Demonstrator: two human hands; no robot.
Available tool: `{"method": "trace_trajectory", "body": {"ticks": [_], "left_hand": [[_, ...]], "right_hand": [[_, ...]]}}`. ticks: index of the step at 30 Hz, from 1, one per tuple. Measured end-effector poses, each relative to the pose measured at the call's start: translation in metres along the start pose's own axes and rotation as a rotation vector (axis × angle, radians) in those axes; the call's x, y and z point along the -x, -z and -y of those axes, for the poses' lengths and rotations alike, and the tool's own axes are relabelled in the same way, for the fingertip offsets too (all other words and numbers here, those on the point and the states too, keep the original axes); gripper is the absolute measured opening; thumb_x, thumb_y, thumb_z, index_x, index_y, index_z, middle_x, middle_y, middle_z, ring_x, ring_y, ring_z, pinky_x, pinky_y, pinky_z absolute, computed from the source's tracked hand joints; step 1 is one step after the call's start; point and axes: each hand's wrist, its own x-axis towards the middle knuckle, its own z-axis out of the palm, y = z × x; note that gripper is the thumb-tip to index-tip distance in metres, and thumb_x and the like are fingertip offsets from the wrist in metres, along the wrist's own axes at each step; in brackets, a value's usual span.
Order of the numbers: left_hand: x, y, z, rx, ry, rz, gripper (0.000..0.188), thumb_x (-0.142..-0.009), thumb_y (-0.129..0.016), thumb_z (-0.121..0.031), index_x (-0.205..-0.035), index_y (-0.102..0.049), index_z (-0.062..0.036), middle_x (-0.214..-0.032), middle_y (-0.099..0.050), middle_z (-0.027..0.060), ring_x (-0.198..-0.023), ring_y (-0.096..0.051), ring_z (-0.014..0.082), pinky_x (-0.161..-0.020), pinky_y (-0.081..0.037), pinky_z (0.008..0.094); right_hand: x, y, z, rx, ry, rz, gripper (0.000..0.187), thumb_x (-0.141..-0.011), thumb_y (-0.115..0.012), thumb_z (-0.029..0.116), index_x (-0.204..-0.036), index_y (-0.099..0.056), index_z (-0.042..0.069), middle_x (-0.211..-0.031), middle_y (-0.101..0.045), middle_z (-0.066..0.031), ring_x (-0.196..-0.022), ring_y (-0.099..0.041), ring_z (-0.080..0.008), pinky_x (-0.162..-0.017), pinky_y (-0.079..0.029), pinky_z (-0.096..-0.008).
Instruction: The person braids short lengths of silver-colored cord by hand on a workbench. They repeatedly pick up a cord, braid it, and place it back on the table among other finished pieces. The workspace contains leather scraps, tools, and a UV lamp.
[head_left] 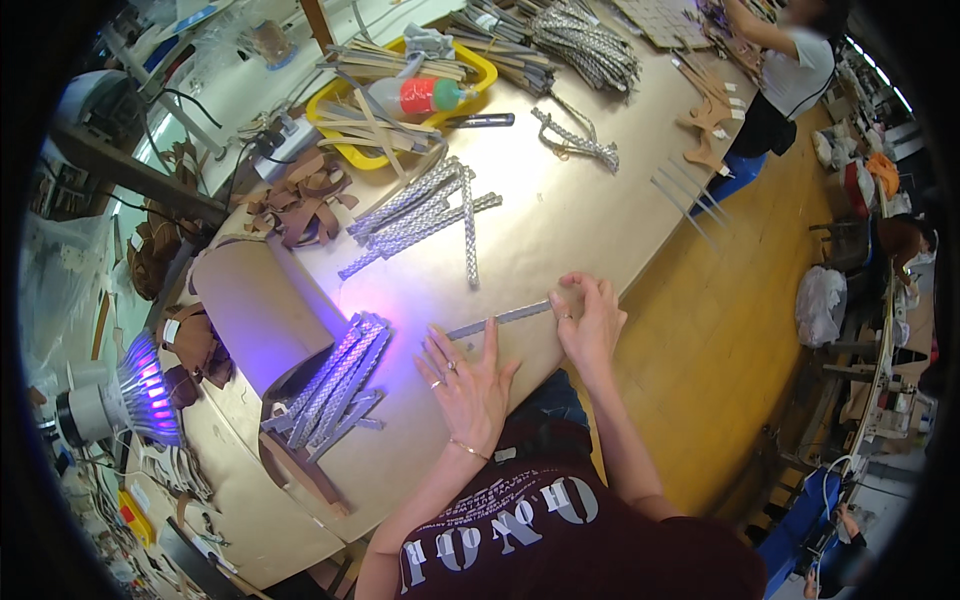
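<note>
A narrow grey strip (525, 313) lies across the gold-coloured table covering in front of me. My left hand (468, 392) is palm down with fingers spread, its index finger pressing across the strip. At the strip's right end is my right hand (592, 325), thumb and curled fingers closed around the tip. To the left, a bundle of grey braided strips (345, 375) leans from the mouth of a curved brown sleeve-like piece (255, 305). More silver braided strips (415, 220) lie in a loose pile beyond my hands.
A lamp (150, 390) glows purple at the left. Farther back are a yellow tray (485, 75) with a bottle (420, 95), brown leather scraps (300, 195) and braided bundles (585, 45). The table edge drops to a yellow floor (690, 360); another person (795, 75) works at far right.
</note>
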Motion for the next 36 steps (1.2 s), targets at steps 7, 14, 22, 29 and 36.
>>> {"method": "trace_trajectory", "body": {"ticks": [7,14,22,29,36], "left_hand": [[0.010,0.009,0.013,0.125,0.020,0.021,0.070,-0.089,-0.064,-0.050,-0.150,-0.044,-0.0239,-0.156,-0.031,0.0263,-0.145,-0.029,0.0411,-0.117,-0.018,0.0604],[-0.024,0.003,0.023,0.240,-0.126,-0.138,0.039,-0.090,-0.066,-0.030,-0.123,-0.061,-0.0082,-0.150,-0.043,0.0194,-0.142,-0.036,0.0339,-0.116,-0.022,0.0535],[0.030,0.030,0.076,0.425,0.028,-0.043,0.014,-0.086,-0.072,-0.018,-0.097,-0.065,-0.0107,-0.102,-0.070,0.0067,-0.100,-0.064,0.0226,-0.098,-0.035,0.0450],[0.065,0.061,0.144,0.168,0.385,-0.544,0.025,-0.087,-0.071,-0.013,-0.111,-0.066,-0.0097,-0.118,-0.066,0.0082,-0.112,-0.060,0.0229,-0.104,-0.033,0.0453],[0.058,0.062,0.109,0.257,0.278,-0.541,0.032,-0.082,-0.074,-0.011,-0.113,-0.066,-0.0080,-0.124,-0.064,0.0124,-0.114,-0.059,0.0306,-0.108,-0.032,0.0451]], "right_hand": [[0.001,0.003,-0.009,-0.110,0.102,0.017,0.018,-0.095,-0.065,0.027,-0.103,-0.068,0.011,-0.097,-0.064,-0.0053,-0.099,-0.058,-0.0232,-0.093,-0.036,-0.0411],[-0.029,0.005,0.010,-0.237,0.279,0.068,0.015,-0.094,-0.065,0.021,-0.103,-0.069,0.008,-0.097,-0.064,-0.0086,-0.093,-0.060,-0.0271,-0.087,-0.042,-0.0405],[-0.073,-0.022,0.073,-0.174,0.661,0.185,0.012,-0.091,-0.067,0.018,-0.099,-0.069,0.009,-0.095,-0.062,-0.0093,-0.094,-0.059,-0.0292,-0.082,-0.045,-0.0414],[-0.094,-0.078,0.129,0.148,0.878,0.219,0.018,-0.085,-0.074,0.026,-0.097,-0.069,0.013,-0.097,-0.060,-0.0058,-0.103,-0.055,-0.0266,-0.090,-0.039,-0.0431],[-0.120,-0.069,0.134,-0.190,0.946,0.327,0.016,-0.083,-0.077,0.016,-0.097,-0.070,0.013,-0.097,-0.063,-0.0055,-0.098,-0.060,-0.0245,-0.089,-0.042,-0.0398]]}}
